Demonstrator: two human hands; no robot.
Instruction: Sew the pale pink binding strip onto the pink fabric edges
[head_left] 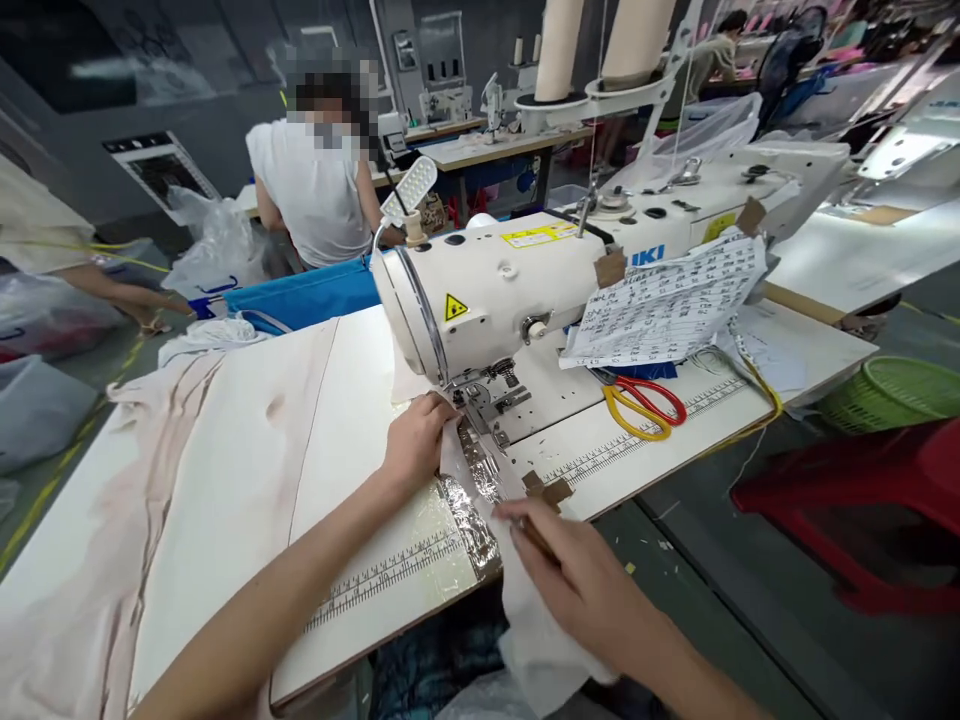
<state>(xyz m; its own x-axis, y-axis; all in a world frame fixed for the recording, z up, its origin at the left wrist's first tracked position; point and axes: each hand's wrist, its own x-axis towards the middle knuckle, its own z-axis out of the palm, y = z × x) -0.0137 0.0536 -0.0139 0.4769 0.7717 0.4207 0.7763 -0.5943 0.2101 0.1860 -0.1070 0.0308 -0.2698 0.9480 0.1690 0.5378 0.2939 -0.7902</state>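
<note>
A white sewing machine (487, 290) stands on the table in front of me. A pale strip of fabric (536, 625) runs from the needle area down over the table's front edge to my lap. My left hand (420, 440) is close beside the presser foot (471, 398), its fingers closed together on the fabric's upper end. Lower down, my right hand (566, 570) is closed at the strip's right edge. A slim brownish thing shows between its fingers, too unclear to name. Clear shiny tape (469, 515) covers the table under the fabric.
Scissors (637, 408) with red and yellow handles lie right of the needle area. A written sheet (667, 305) hangs on the machine. Pale pink fabric (97, 540) spreads over the left side. A red stool (862, 510) and green basket (896, 395) stand right. A person (311, 190) sits beyond.
</note>
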